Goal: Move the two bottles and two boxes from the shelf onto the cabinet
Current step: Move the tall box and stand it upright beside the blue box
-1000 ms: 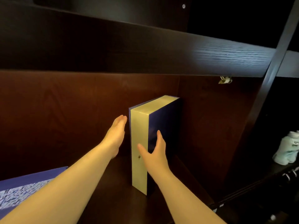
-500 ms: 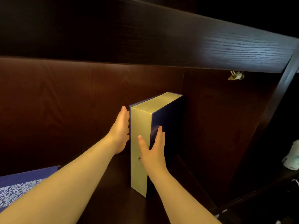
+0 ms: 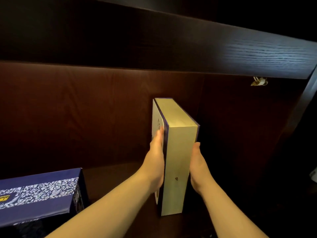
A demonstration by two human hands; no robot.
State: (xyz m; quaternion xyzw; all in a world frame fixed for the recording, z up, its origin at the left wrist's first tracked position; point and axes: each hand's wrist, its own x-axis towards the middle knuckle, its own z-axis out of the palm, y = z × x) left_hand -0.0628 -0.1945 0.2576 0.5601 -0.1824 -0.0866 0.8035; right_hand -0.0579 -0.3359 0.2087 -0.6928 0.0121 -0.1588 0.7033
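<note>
Head view, inside a dark wooden shelf (image 3: 109,170) bay. A tall, narrow box (image 3: 178,152) stood upright on its end, its pale gold spine facing the camera, blue edging along both long sides. A small round stud showed low on the spine. The box's left face was pale with dark markings; the right face was in shadow and could not be read.

Left hand (image 3: 156,162) lay flat against the left face of the box, fingers together and extended upward, palm pressed to the surface. Right hand (image 3: 197,169) lay flat against the right face, fingers out of sight behind the box edge, thumb visible near the spine's corner. The two hands clamped the box between them. Whether the box's base rested on the shelf board or was lifted just clear could not be told; the bottom edge sat in shadow.

A second box (image 3: 39,194), blue with a white scroll pattern band, lay flat at lower left, well apart from the upright one.

A small pale fitting (image 3: 259,81) hung under the upper board (image 3: 188,40) at right. A pale object showed partly at the right edge, too cut off to identify.
</note>
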